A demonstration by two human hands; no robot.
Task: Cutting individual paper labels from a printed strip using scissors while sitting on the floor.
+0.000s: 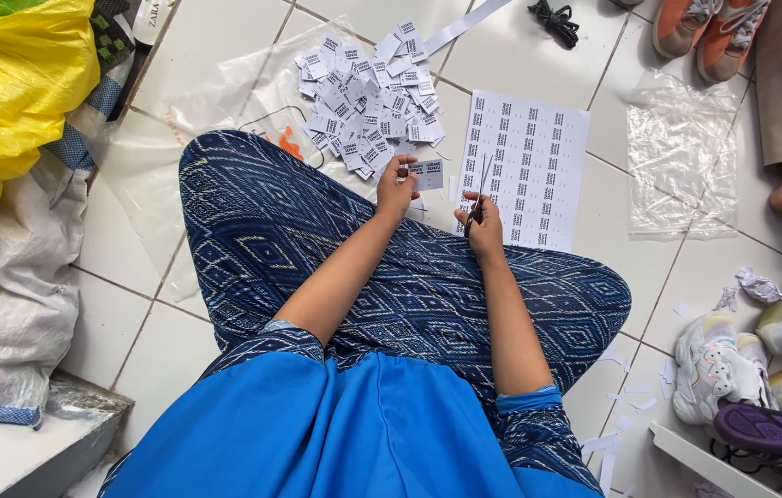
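- Left hand [397, 184] pinches one small cut label [428, 173] by its edge, holding it just above the knee.
- Right hand [481, 229] is clenched around scissors [479, 195]; the blades point up over the printed sheet [527, 168] and look nearly closed.
- Sheet lies flat on the tiled floor [538, 55], beside a pile [370, 97] of cut labels on clear plastic.
- Step judged: one label just severed, not yet dropped on the pile.
- Next move calls for releasing the label, then lining the blades up along a gap between printed rows.
- Shoes [718, 364] lie to the right, sacks [3, 277] to the left.
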